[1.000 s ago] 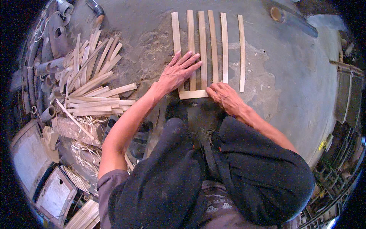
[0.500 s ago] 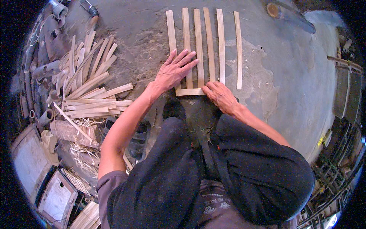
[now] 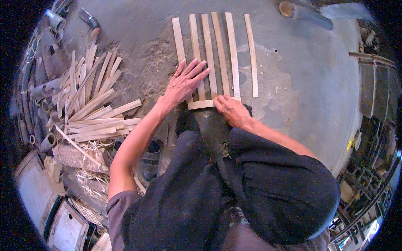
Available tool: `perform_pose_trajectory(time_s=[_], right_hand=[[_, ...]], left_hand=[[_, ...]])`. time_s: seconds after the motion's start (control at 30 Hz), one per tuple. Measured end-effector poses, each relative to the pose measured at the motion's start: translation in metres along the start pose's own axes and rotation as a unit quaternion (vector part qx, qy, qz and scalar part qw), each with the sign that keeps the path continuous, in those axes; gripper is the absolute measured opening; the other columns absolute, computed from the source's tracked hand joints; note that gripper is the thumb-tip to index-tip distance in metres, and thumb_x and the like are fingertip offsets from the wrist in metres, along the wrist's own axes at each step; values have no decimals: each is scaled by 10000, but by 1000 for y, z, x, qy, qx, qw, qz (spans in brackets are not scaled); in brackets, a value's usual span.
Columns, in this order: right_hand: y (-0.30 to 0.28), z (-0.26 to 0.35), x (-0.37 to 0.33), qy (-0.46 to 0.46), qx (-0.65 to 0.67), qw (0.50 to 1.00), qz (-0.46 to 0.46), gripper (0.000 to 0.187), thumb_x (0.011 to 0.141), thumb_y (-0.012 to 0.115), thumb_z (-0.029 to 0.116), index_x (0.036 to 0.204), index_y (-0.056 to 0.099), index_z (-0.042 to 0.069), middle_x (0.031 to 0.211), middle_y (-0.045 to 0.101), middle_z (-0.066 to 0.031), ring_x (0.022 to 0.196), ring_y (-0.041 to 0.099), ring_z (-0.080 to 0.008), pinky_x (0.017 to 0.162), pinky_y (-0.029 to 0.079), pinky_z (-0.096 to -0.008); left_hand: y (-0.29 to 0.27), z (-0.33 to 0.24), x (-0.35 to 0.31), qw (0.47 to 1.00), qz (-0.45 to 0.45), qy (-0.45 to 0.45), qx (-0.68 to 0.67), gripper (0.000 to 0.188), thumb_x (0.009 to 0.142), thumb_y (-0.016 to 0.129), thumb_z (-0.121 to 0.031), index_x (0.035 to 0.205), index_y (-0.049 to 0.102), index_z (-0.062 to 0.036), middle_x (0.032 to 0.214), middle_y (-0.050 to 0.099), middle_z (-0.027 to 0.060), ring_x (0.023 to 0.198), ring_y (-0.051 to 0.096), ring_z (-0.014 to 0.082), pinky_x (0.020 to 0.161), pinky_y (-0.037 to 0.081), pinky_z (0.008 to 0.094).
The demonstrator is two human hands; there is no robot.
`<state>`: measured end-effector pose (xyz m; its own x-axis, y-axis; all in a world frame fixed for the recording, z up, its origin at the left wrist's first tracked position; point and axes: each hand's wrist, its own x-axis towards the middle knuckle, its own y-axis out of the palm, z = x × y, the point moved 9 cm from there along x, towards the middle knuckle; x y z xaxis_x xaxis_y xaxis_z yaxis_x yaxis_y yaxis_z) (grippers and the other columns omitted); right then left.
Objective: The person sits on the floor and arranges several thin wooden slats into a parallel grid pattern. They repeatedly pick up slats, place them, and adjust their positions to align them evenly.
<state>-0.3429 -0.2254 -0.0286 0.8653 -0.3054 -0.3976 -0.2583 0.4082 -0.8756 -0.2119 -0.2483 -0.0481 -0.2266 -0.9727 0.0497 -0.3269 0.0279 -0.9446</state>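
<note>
Several long, pale, flat bamboo strips (image 3: 230, 50) lie side by side on the floor in front of me, pointing away. The rightmost strip (image 3: 251, 56) sits apart with a wider gap. A shorter strip (image 3: 200, 104) lies crosswise at their near ends. My left hand (image 3: 183, 84) rests flat with fingers spread over the left long strips, covering parts of them. With its fingers curled, my right hand (image 3: 233, 111) grips the crosswise strip right of its middle. That strip's right end shows beyond my knuckles.
A loose heap of similar strips (image 3: 96, 113) lies to my left. Near it are hollow tubes (image 3: 46, 89), a log-like piece (image 3: 77, 157) and thin shavings (image 3: 90, 184). A thick pole (image 3: 307, 13) lies at the far right. My bent knees (image 3: 280, 180) frame the near floor.
The whole view has shifted, so the floor things appear farther left and slightly lower. The crosswise strip's right end now shows past my right hand. My left hand stays on the long strips.
</note>
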Motion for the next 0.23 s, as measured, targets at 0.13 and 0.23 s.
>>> perform_pose_trajectory(time_s=[0.13, 0.23], right_hand=[[6, 15, 5, 27, -94, 994, -44, 169, 844, 524, 88, 935, 576, -45, 908, 549, -197, 895, 607, -321, 652, 596, -360], [25, 18, 10, 87, -134, 986, 49, 328, 834, 551, 61, 1135, 567, -68, 1013, 556, -203, 971, 602, -304, 719, 591, -322]], left_hand=[[3, -2, 2, 1000, -8, 7, 0, 527, 945, 498, -190, 1459, 393, -239, 1552, 319, -4, 1452, 249, 205, 1205, 120, 467], [8, 1, 0, 1000, 7, 3, -5, 568, 926, 525, -182, 1471, 374, -231, 1560, 304, -5, 1456, 238, 208, 1209, 106, 463]])
